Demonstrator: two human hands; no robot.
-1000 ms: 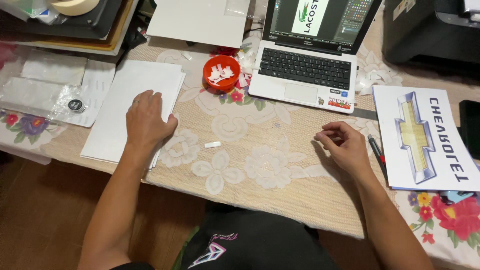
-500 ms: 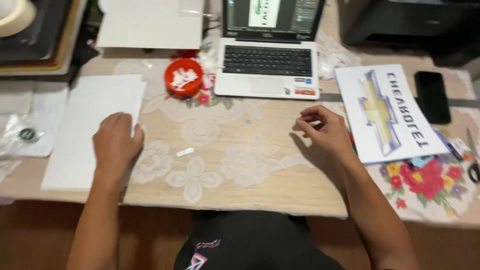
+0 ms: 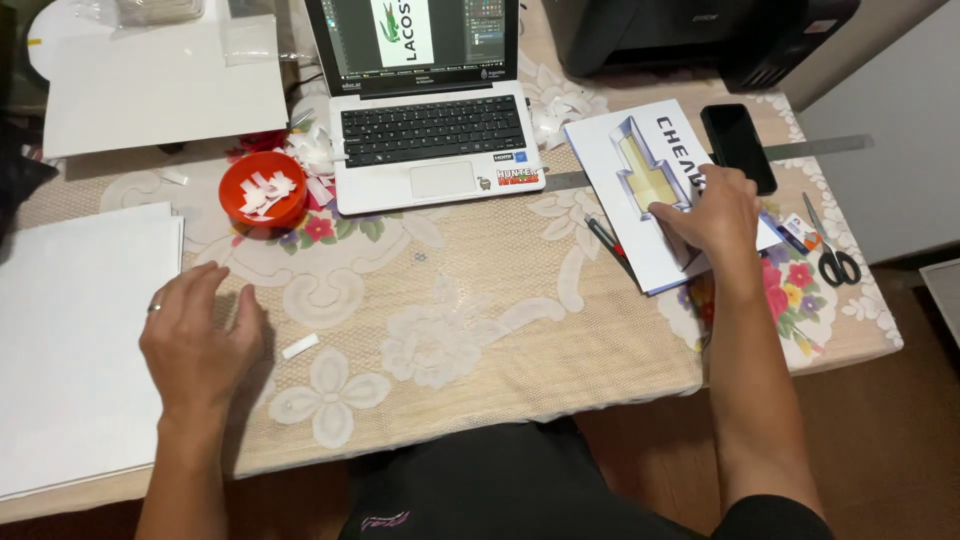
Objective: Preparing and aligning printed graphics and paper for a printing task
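On the lace-covered table, a white sheet stack lies flat at the left, beside the left hand, which rests open and empty on the cloth. Right of the laptop, the right hand presses flat, fingers spread, on a glossy printed sheet. A round red dish holds paper scraps; one small scrap lies near the left hand.

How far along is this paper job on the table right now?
Done: small white strips sit cut in the red bowl, one stray strip on the tablecloth. In hand: the right hand rests on the printed emblem sheet; the left hand hovers empty. Left: the sheet looks uncut, scissors untouched.
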